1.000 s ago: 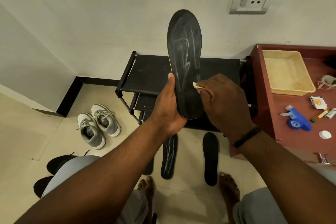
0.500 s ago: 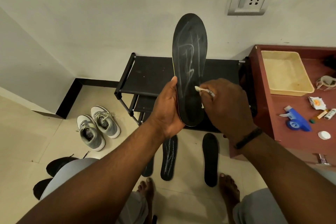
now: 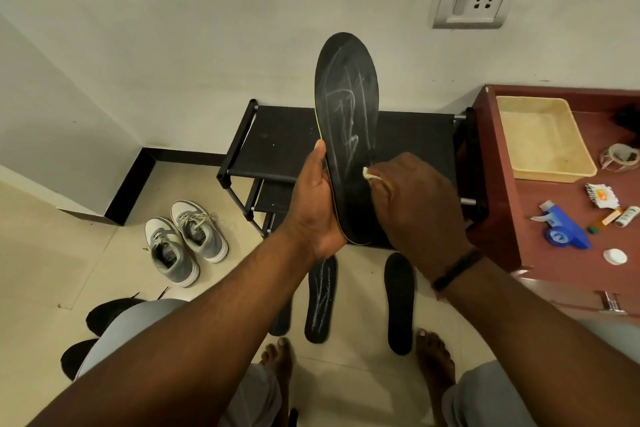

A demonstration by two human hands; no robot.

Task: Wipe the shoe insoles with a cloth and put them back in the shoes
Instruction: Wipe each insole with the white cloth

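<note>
Two black insoles [image 3: 321, 302] lie on the floor [image 3: 41, 274] just beyond the bare feet. Above them the left hand [image 3: 317, 204] curls round the heel end of an upright insole [image 3: 346, 114] streaked with white marks. The right hand [image 3: 415, 208] pinches a small pale cloth [image 3: 367, 174] against its lower right edge. Grey shoes [image 3: 187, 241] sit far left, beside a black rack [image 3: 277, 146].
</note>
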